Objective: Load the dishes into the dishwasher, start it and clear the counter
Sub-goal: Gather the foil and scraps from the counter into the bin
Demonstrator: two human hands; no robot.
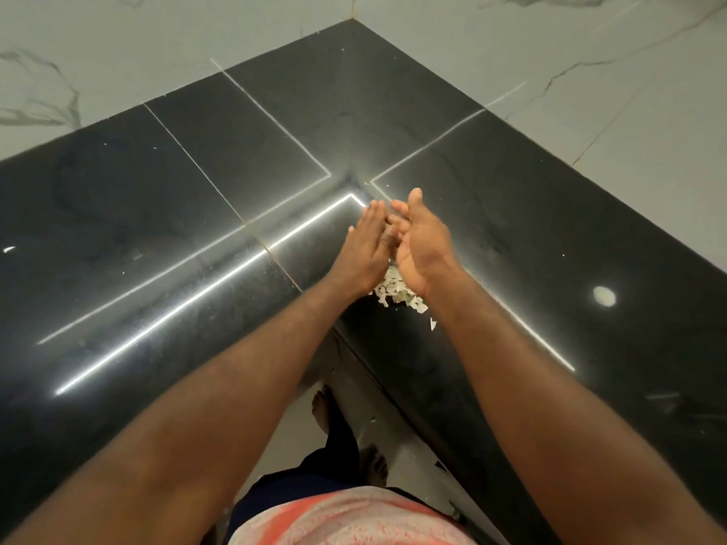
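A small heap of whitish paper-like scraps (397,293) lies on the black L-shaped counter (236,159), near its inner corner edge. My left hand (366,249) is flat, fingers straight, on the left of the heap. My right hand (423,245) stands on edge, palm turned toward the left hand, fingers straight, on the heap's right. The two hands nearly meet at the fingertips above the scraps, and part of the heap is hidden beneath them. One stray scrap (433,323) lies just in front. No dishes or dishwasher are in view.
Glossy black counter tiles run left and right along marble-patterned walls (590,53). Tiny crumbs dot the surface. A few scraps lie on the pale floor (373,419) below, by my bare feet. Light strips reflect across the counter.
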